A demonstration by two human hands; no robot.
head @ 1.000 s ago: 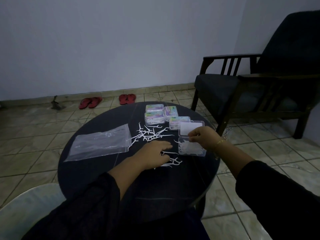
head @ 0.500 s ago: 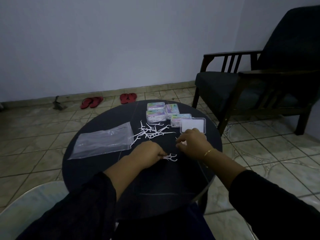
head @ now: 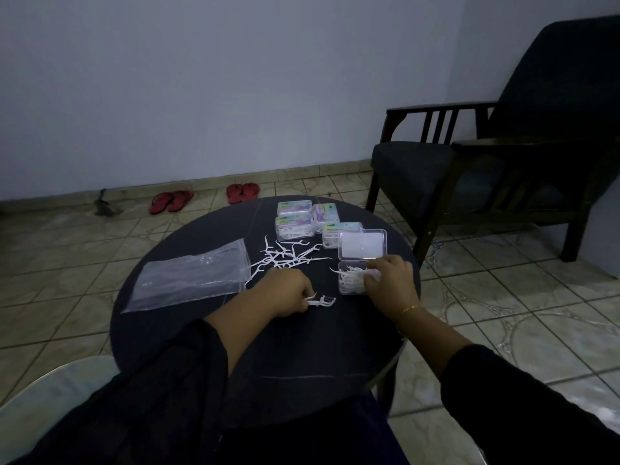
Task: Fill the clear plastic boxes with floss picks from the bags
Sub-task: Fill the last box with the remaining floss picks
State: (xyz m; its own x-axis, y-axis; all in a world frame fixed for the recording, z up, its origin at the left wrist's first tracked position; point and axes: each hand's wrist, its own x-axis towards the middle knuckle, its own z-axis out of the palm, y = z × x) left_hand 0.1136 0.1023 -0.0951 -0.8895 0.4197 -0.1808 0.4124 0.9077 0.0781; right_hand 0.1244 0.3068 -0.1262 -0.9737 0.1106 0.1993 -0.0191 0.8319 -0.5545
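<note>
An open clear plastic box (head: 349, 290) sits on the round dark table (head: 302, 364), its lid (head: 363, 245) tilted up behind it and white floss picks inside. My right hand (head: 391, 280) rests on the box's right side, fingers curled onto the picks in it. My left hand (head: 288, 292) pinches a few floss picks (head: 322, 301) just above the tabletop, left of the box. A loose heap of floss picks (head: 285, 256) lies farther back. An emptied clear bag (head: 193, 276) lies flat at the left.
Several closed, filled boxes (head: 295, 224) stand at the table's far edge. A dark wooden armchair (head: 486, 169) stands to the right. Two pairs of red sandals (head: 171, 201) lie on the tiled floor by the wall.
My right hand moved from near my left hand back to the open box with picks. My left hand gathered picks off the table and now pinches a few.
</note>
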